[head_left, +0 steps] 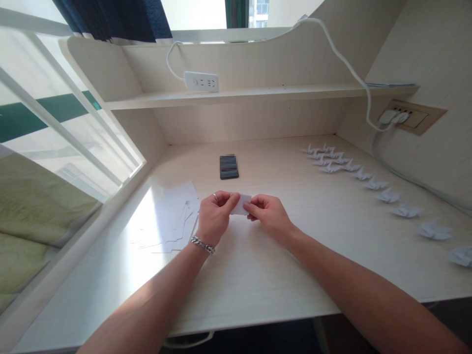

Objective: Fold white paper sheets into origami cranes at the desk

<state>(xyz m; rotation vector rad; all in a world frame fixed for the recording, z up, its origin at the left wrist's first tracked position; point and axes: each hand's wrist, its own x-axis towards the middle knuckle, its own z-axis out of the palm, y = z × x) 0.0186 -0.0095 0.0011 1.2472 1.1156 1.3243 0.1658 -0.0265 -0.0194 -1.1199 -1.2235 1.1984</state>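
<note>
A small folded piece of white paper is pinched between both hands above the middle of the desk. My left hand, with a ring and a chain bracelet, grips its left side between thumb and fingers. At the opposite side, my right hand pinches the paper's edge with its fingers curled. The fingers cover part of the paper, so its full shape is hidden. Loose white paper sheets lie in an uneven pile to the left of my left hand.
Folded white paper cranes stand in rows along the desk's right side. A dark phone lies beyond my hands. A power strip rests on the shelf, and a white cable runs to the wall socket.
</note>
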